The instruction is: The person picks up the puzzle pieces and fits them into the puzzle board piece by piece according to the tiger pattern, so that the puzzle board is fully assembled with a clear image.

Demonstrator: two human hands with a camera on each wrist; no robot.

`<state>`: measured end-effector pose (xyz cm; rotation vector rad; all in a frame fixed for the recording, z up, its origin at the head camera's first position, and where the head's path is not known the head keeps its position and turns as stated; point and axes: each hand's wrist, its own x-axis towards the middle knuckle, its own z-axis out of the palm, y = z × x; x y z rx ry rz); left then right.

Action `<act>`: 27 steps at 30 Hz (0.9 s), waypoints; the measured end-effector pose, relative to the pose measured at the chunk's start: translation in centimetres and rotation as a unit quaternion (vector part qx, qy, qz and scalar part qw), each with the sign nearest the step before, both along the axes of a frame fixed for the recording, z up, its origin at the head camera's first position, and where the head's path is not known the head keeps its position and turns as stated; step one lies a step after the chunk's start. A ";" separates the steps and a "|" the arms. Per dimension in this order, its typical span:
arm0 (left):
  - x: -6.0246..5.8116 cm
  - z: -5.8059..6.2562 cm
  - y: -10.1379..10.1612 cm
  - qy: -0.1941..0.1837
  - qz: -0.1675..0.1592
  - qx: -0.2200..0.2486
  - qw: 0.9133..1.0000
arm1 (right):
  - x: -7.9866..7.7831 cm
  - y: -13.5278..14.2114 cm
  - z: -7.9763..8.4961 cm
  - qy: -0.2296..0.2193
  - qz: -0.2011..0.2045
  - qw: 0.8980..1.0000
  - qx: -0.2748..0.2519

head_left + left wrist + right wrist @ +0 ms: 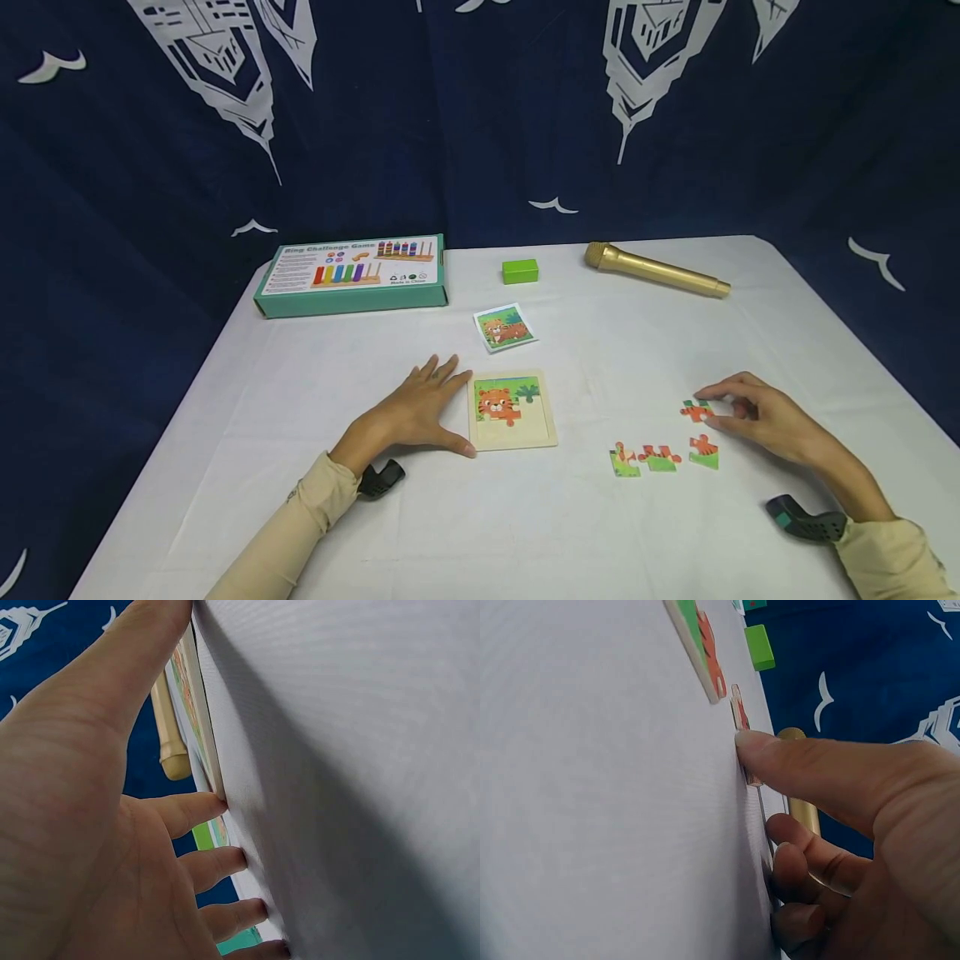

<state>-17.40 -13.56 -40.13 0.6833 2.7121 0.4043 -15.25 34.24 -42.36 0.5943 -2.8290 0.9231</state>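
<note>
A square wooden puzzle board (513,433) lies mid-table, its upper part filled with tiger-face and green pieces, its lower part bare wood. My left hand (420,408) spreads its fingers beside the board's left edge, with thumb and index fingertip touching it. To the right, my right hand (772,417) pinches an orange and green jigsaw piece (697,411) between thumb and index finger, low over the cloth. In the right wrist view the thumb partly covers that jigsaw piece (742,712). Three loose pieces lie nearer me: a left one (624,461), a middle one (660,458) and a right one (704,452).
Behind the board lies a tiger picture card (505,327). Farther back are a green block (520,271), a gold microphone (660,271) and a Ring Challenge Game box (350,277) at the left. A dark blue patterned curtain (480,125) hangs behind the white-covered table (525,533).
</note>
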 end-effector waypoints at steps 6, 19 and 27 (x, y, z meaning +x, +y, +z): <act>0.0 0.0 0.0 -0.001 -0.002 -0.002 1.000 | 0.1 -0.1 0.1 0.000 0.005 1.000 0.007; -0.1 0.0 -0.1 0.001 -0.001 0.000 1.000 | 0.1 -0.4 0.0 0.017 -0.009 1.000 0.016; -0.1 -0.1 -0.1 0.001 -0.002 0.003 1.000 | 0.2 -0.5 0.0 0.013 -0.019 1.000 0.000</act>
